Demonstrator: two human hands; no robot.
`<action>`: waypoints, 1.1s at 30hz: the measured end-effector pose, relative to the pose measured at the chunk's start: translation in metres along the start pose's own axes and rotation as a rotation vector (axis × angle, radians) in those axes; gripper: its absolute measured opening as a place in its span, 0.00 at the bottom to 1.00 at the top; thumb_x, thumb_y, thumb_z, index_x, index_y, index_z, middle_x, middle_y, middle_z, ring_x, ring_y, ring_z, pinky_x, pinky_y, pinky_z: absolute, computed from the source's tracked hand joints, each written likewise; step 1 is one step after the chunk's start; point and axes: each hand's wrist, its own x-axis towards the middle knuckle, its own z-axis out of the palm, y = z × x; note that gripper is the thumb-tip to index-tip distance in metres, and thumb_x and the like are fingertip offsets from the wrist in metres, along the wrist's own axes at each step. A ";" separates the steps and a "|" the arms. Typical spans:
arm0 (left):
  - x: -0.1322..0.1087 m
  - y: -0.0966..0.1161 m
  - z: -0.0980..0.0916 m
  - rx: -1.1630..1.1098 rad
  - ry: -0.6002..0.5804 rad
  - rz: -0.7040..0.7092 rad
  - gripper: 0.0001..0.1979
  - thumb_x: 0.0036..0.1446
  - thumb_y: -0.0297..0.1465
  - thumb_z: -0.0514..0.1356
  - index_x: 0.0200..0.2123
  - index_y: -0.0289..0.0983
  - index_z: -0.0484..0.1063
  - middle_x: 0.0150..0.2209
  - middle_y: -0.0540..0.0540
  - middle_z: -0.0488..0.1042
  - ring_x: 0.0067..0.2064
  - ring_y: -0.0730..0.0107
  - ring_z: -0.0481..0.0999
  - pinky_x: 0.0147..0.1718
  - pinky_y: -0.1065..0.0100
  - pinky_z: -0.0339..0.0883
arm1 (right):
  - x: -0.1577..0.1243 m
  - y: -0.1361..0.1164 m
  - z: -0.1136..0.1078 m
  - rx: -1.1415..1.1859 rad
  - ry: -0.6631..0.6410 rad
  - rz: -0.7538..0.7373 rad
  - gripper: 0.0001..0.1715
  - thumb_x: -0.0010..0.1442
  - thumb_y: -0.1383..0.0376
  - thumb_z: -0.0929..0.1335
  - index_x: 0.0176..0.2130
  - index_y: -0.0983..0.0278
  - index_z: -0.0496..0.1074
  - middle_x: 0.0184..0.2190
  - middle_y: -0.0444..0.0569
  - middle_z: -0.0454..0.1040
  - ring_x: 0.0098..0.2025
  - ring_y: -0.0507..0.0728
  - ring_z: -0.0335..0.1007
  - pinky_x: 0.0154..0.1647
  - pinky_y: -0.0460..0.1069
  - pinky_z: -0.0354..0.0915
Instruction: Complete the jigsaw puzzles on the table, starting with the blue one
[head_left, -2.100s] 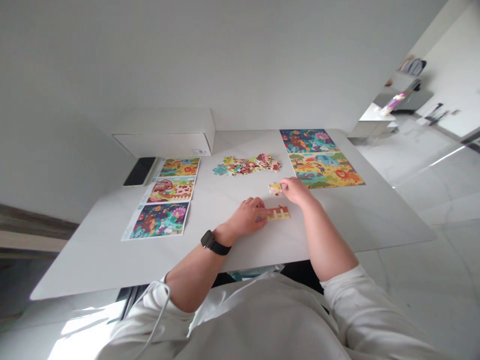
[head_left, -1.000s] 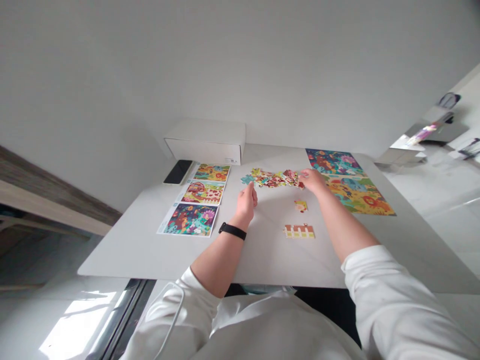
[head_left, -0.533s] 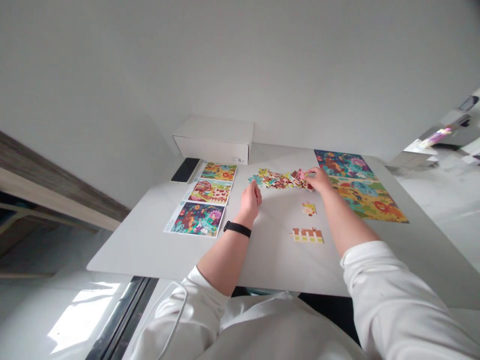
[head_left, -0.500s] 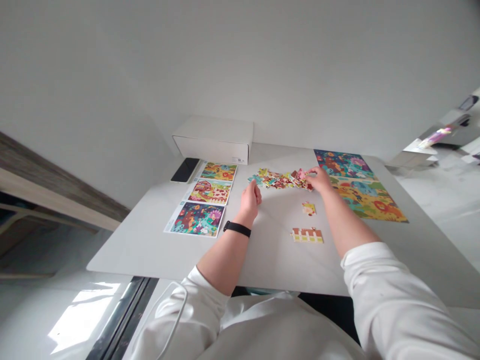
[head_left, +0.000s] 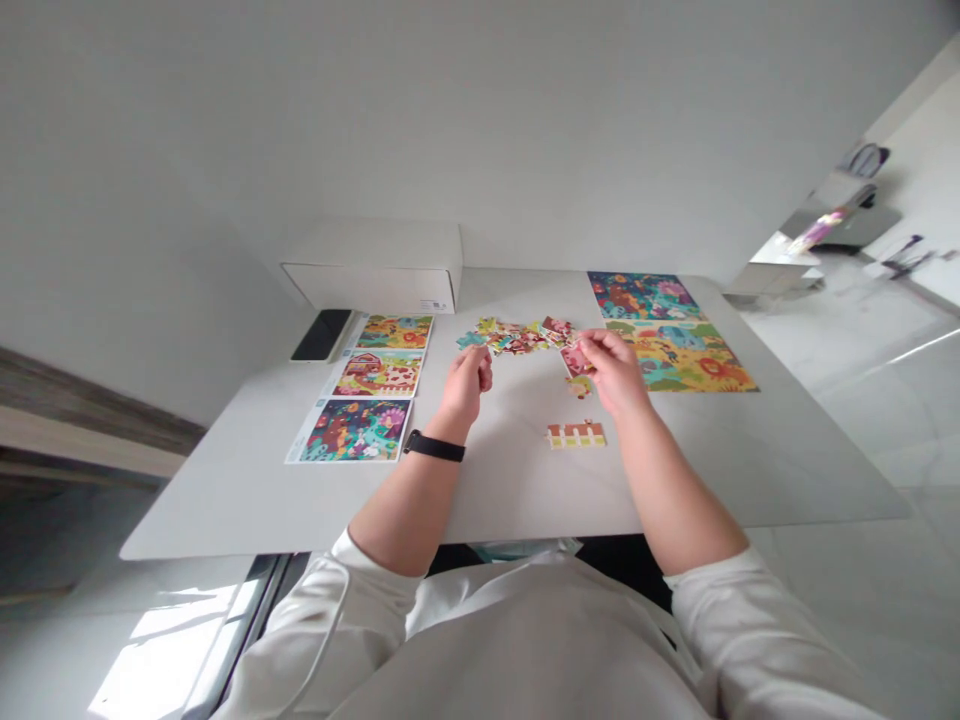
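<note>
My right hand (head_left: 613,368) pinches a pink puzzle piece (head_left: 576,360) just in front of the pile of puzzle pieces (head_left: 517,338). Right below that piece lies a loose yellow-green puzzle piece (head_left: 578,386). Closer to me is a joined strip of pieces with a white fence (head_left: 576,435) on a brown and green ground. My left hand (head_left: 469,380) is curled closed at the pile's left end, near a teal piece (head_left: 471,340). Its fingers hide whatever may be inside.
Three picture cards (head_left: 356,430) lie in a column on the left, beside a phone (head_left: 322,335). Behind them stands a white box (head_left: 371,285) against the wall. Two completed-looking animal pictures (head_left: 679,355) lie on the right of the white table (head_left: 495,490).
My right hand has drawn back from the pile toward me, bringing the pink puzzle piece along. My left hand stays closed by the pile. The view has shifted to the right.
</note>
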 end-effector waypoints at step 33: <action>-0.023 -0.019 0.005 0.493 -0.213 0.053 0.27 0.52 0.53 0.73 0.43 0.37 0.77 0.28 0.49 0.78 0.28 0.73 0.73 0.25 0.72 0.61 | -0.025 0.034 0.014 -0.448 -0.365 0.101 0.20 0.59 0.46 0.74 0.36 0.60 0.79 0.27 0.44 0.79 0.28 0.55 0.68 0.32 0.49 0.63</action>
